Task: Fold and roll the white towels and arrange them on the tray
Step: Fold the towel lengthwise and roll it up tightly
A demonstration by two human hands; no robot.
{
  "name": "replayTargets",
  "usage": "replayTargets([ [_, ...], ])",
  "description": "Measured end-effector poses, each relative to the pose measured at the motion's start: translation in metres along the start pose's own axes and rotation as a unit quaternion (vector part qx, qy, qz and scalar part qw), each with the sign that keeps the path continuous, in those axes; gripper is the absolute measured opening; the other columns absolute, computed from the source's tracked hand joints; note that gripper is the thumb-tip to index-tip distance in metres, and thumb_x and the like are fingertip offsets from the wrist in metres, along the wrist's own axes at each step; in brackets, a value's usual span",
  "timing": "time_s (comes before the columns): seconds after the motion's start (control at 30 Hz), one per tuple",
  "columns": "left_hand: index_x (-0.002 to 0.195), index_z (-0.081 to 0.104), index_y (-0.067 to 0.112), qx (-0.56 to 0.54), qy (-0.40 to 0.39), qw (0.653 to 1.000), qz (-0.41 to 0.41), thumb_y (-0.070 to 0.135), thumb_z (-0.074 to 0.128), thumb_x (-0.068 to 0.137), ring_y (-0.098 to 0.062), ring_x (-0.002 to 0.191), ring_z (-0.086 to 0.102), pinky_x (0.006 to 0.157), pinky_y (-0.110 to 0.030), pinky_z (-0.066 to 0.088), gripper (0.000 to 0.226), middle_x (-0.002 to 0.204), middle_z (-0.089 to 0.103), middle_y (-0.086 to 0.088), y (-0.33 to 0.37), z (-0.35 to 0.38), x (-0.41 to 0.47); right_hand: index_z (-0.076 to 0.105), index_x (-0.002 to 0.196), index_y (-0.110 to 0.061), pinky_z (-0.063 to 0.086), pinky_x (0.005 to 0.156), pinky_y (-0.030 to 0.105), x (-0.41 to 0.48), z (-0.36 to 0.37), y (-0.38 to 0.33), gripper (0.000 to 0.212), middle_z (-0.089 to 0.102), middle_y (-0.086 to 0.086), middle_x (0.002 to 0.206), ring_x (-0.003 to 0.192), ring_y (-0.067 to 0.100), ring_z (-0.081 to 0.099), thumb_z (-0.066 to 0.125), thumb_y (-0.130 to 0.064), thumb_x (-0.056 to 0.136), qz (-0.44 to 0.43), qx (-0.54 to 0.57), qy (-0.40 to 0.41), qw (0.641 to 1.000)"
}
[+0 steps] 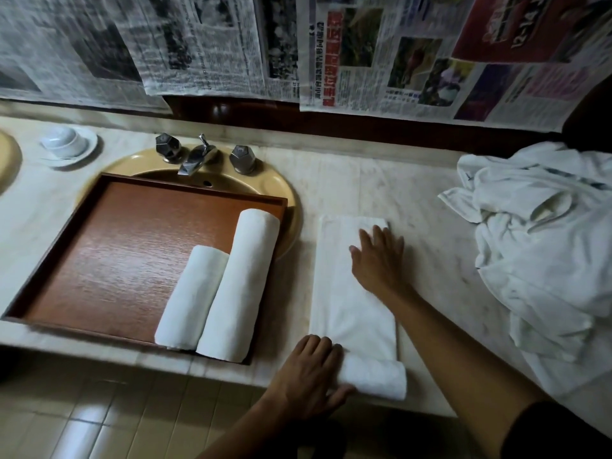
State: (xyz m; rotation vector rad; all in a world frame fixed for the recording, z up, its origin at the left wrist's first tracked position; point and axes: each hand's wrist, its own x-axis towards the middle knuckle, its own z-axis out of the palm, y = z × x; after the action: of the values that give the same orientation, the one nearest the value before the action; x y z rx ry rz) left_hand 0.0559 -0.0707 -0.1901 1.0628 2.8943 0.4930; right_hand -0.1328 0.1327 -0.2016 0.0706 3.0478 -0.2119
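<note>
Our folded towel (354,293) lies at the counter's (430,200) front edge, near end rolled. Our left hand (308,372) curls round the roll; our right hand (377,260) presses flat, fingers straight. Two rolled towels (238,279) line the tray's (116,253) right edge.

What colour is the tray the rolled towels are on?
Tray: reddish-brown wood grain, head view.

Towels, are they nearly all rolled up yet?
Two rolled towels lie side by side on the tray. A third towel is partly rolled: the left hand holds its rolled end, the right hand presses it flat. A crumpled white pile waits.
</note>
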Motion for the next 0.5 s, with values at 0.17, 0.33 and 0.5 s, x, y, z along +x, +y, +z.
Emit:
replayTargets([
  [0.17, 0.111, 0.061, 0.012, 0.014, -0.001, 1.000, -0.002, 0.067, 0.043, 0.100, -0.024, 0.090, 0.050, 0.086, -0.039, 0.046, 0.059, 0.100, 0.053, -0.004, -0.002, -0.002, 0.003, 0.027, 0.160, -0.014, 0.014, 0.122, 0.058, 0.042, -0.012, 0.031, 0.061, 0.017, 0.010, 0.170, 0.155, 0.028, 0.018, 0.036, -0.045, 0.108, -0.002, 0.031, -0.055, 0.998],
  [0.33, 0.114, 0.061, 0.013, -0.003, -0.015, 1.000, -0.008, 0.069, 0.041, 0.099, -0.023, 0.097, 0.051, 0.088, -0.038, 0.045, 0.062, 0.107, 0.056, -0.004, -0.005, -0.006, 0.004, 0.049, 0.149, -0.008, 0.030, 0.120, 0.042, -0.016, -0.039, 0.046, 0.048, 0.038, 0.017, 0.160, 0.146, 0.032, 0.038, 0.052, -0.030, 0.106, -0.002, 0.203, -0.004, 0.979],
  [0.5, 0.118, 0.059, 0.016, -0.015, -0.033, 0.999, -0.025, 0.072, 0.040, 0.098, -0.021, 0.102, 0.051, 0.091, -0.036, 0.046, 0.062, 0.113, 0.055, -0.002, -0.002, -0.009, 0.005, 0.070, 0.129, -0.018, 0.039, 0.113, 0.032, -0.151, -0.041, 0.050, 0.043, 0.057, 0.009, 0.143, 0.132, 0.024, 0.053, 0.051, -0.042, 0.099, -0.091, 0.275, 0.039, 0.956],
])
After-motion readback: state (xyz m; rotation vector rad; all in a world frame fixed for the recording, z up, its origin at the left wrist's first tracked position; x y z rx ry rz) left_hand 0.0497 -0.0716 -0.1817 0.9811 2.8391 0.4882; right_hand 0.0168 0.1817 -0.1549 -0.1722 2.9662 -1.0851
